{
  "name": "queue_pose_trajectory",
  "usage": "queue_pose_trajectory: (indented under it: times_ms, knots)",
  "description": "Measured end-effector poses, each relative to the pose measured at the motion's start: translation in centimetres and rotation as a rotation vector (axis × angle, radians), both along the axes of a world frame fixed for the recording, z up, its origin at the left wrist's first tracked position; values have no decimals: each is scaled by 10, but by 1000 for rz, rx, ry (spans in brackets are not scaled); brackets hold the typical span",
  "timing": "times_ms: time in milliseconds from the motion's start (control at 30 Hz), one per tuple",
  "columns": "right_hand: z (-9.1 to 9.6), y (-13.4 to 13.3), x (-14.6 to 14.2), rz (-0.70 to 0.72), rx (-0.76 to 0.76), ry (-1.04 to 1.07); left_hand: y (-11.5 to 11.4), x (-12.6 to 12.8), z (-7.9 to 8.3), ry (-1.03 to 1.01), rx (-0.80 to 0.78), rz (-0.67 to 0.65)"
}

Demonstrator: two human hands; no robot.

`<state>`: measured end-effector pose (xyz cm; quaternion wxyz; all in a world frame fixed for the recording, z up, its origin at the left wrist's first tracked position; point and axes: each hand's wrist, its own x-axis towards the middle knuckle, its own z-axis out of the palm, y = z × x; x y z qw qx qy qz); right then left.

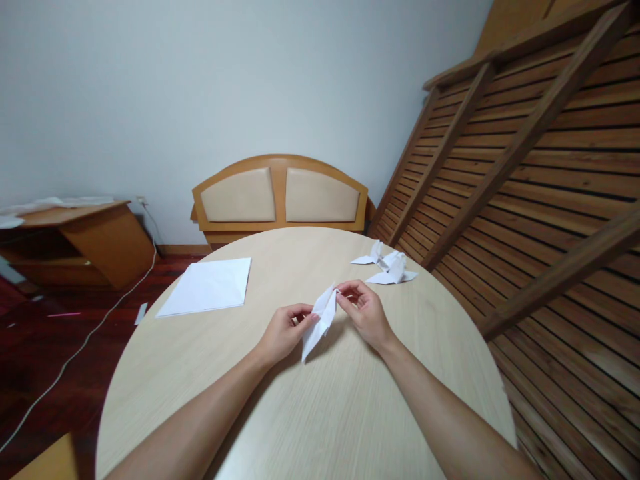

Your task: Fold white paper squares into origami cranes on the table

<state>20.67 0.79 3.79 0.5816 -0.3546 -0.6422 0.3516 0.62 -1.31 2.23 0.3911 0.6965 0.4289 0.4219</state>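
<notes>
Over the middle of the table, a folded piece of white paper [320, 325] is held up between both hands, its long point slanting down toward me. My left hand [286, 331] pinches its left side between thumb and fingers. At the paper's upper right tip, my right hand [364, 312] grips a small end with thumb and forefinger. Just beyond the right hand lie several folded white paper figures [393, 269] with pointed wings, bunched together. To the left rests a stack of white paper sheets [207, 287], flat on the table.
The round pale wooden table [320, 427] fills the foreground. Slatted wooden panels [550, 173] lean along the right. A headboard [280, 193] stands behind the table, and a low wooden desk [110, 240] is at left. A white cable [90, 331] crosses the dark floor.
</notes>
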Motion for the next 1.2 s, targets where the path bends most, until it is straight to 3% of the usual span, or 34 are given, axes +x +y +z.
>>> queue_pose_trajectory:
  times_ms: [400, 633, 867, 1200]
  knots:
    - [0, 1, -1, -80, -3, 3, -3, -3, 5, 225, 248, 109]
    - [-1, 4, -1, -60, -31, 106, -3, -3, 5, 216, 220, 114]
    - [-2, 5, -1, 34, -183, 220, -2, -2, 4, 175, 216, 101]
    - [-2, 3, -5, -100, -45, 95, -1, -2, 1, 168, 218, 107]
